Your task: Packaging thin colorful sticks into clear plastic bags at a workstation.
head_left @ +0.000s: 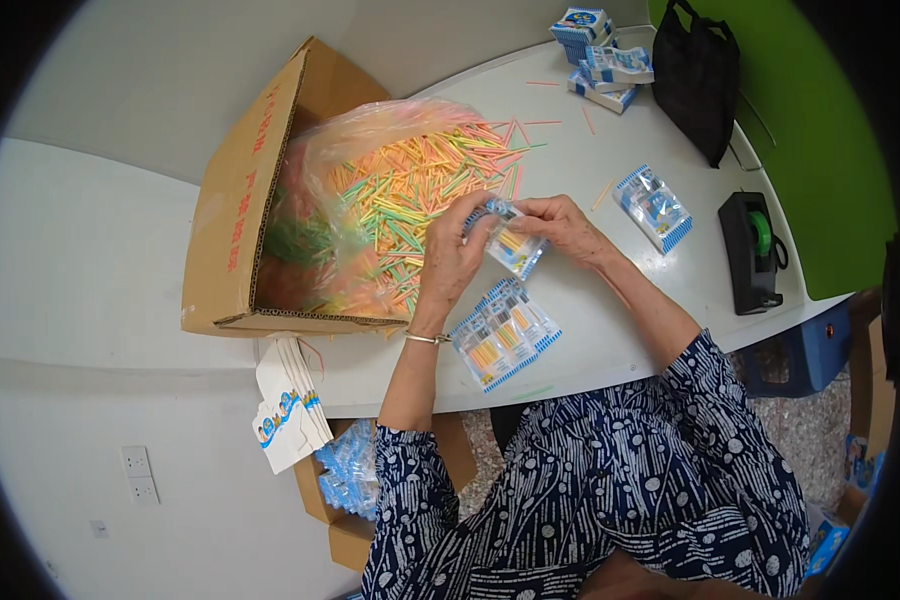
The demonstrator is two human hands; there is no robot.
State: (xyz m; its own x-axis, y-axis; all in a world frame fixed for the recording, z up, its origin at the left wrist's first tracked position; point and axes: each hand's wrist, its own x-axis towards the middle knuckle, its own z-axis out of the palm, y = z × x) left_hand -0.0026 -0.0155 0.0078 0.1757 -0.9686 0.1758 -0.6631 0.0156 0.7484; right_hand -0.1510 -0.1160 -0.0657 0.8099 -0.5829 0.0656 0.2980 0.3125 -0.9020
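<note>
the packet [515, 245] sits between both hands, above the table [610, 330], just right of the sticks [420, 190]. the left hand [455, 255] is curled around its left end, fingers covering much of the clear film; the right hand [560, 222] pinches its far right edge with thumb and fingertips. what is inside the packet is only partly seen: a few orange and yellow sticks through the film, with a blue and white striped border. whether its mouth is open or sealed cannot be told.

the sticks are thin, straight and pointed, in yellow, orange, green and pink, heaped in a crinkled clear bag [370, 130] whose film blurs the ones at the left. the bag lies in a brown corrugated box [235, 220] tipped on its side; its inner far side is in shadow and hard to read. a few loose sticks lie scattered on the far table.

near the wrists lies a fanned pile [505, 335] of filled packets, glossy and flat. one more packet [655, 208] lies apart to the right. small blue and white cartons [600, 50] are stacked at the far edge, next to a black cloth tote [695, 75]. a black tape dispenser [752, 250] with a green roll stands at the right. a sheaf of white cards [290, 405] hangs off the near table edge, and below it a carton of packets [345, 475] is half hidden by the left sleeve. the fisheye rim cuts off the scene at the right.
</note>
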